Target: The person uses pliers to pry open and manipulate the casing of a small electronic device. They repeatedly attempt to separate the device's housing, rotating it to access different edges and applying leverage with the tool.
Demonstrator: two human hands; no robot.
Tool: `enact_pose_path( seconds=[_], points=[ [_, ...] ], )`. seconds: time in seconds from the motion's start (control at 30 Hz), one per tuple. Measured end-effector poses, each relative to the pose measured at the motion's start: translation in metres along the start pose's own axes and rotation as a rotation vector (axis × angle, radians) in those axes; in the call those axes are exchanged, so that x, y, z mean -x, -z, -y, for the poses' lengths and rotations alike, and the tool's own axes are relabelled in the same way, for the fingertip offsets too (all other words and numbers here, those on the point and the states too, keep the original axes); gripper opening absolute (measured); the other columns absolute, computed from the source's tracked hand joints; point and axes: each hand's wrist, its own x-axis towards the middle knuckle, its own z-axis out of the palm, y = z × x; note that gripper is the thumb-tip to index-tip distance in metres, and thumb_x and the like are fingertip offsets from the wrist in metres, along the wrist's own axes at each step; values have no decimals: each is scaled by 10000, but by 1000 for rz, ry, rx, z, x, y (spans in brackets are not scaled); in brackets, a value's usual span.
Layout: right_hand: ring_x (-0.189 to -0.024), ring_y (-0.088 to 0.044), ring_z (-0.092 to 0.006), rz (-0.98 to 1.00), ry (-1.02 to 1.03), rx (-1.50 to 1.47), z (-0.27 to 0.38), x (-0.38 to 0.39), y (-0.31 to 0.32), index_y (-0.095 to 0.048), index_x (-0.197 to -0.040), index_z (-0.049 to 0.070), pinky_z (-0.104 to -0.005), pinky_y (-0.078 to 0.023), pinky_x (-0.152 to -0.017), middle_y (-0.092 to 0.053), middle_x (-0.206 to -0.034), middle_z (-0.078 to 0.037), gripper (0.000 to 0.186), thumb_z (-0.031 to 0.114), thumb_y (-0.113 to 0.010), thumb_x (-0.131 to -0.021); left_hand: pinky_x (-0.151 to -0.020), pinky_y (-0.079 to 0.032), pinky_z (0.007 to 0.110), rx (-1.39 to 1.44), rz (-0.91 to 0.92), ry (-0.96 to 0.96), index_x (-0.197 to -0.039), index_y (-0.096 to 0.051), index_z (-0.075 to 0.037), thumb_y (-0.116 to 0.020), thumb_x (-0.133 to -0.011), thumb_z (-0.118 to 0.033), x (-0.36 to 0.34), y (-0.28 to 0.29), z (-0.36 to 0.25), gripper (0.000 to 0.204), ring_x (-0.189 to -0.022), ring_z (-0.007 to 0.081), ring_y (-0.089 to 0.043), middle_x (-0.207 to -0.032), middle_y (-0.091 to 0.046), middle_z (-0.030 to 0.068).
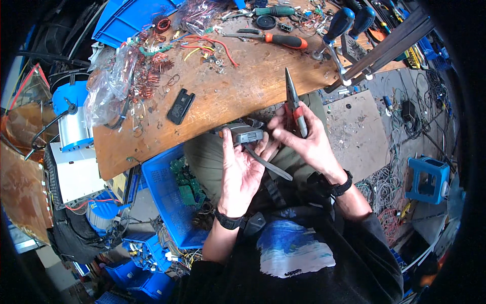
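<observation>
At the centre of the frame, fingers of the left hand (pixel 240 175) cover part of a grey device (pixel 246 135), so its kind I cannot tell. To the right, the right hand (pixel 309 139) hides part of the pliers (pixel 291 96). At upper left, the top edge cuts a blue bin (pixel 119 25). Scraps (pixel 218 64) at upper centre are too small to name.

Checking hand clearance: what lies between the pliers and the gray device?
Fingers of the right hand lie between the pliers and gray device in the head view.

passage over middle bench (pixel 243 83), black cover (pixel 180 106) left, screwdriver (pixel 286 41) beyond, metal bars (pixel 387 44) seemingly blocking right
</observation>
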Motion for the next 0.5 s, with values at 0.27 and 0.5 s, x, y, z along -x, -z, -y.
enact_pose_path(
  seconds=[0.27,0.5],
  points=[
    [-804,-605,-80,80,106,367,-3,-6,-11,-633,-1137,-11,-254,-541,-775,-657,-1021,-37,335,118,-821,-890,-1056,-480,419,-397,-74,-190,-1321,-546,-84,-444,-1079,-529,6,-12,4,517,-1135,210,-642,-1243,-662,101],
    [-736,-541,-24,-58,-73,10,-19,-8,1,-667,-1073,32,-211,-443,-633,-646,-878,54,266,177,-817,-908,-1022,-554,533,-666,-67,-537,-1420,-420,-67,-558,-1073,-230,8,2,-4,408,-1207,305,-636,-1354,-571,141]
  ],
)
